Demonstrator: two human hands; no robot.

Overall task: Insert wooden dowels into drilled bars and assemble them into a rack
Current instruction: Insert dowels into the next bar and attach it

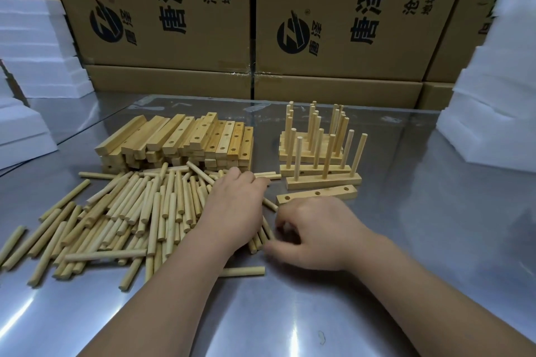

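Note:
A big loose pile of wooden dowels [130, 211] lies at the left of the steel table. Behind it sits a stack of drilled bars [179, 142]. My left hand [235, 206] rests on the pile's right side, its fingers curled over dowels at the far end. My right hand [316, 232] is at the pile's right edge, fingers curled and pinching a dowel end. Just beyond it lies an empty three-hole bar [316, 194]. Behind that stands a bar with three upright dowels [323, 180], then several more finished bars [310, 153].
Printed cardboard boxes [333, 23] wall off the back of the table. White foam blocks are stacked at the left [37, 46] and the right [493, 95]. A single dowel [243, 271] lies near my left forearm. The steel tabletop [435, 226] is bare to the right.

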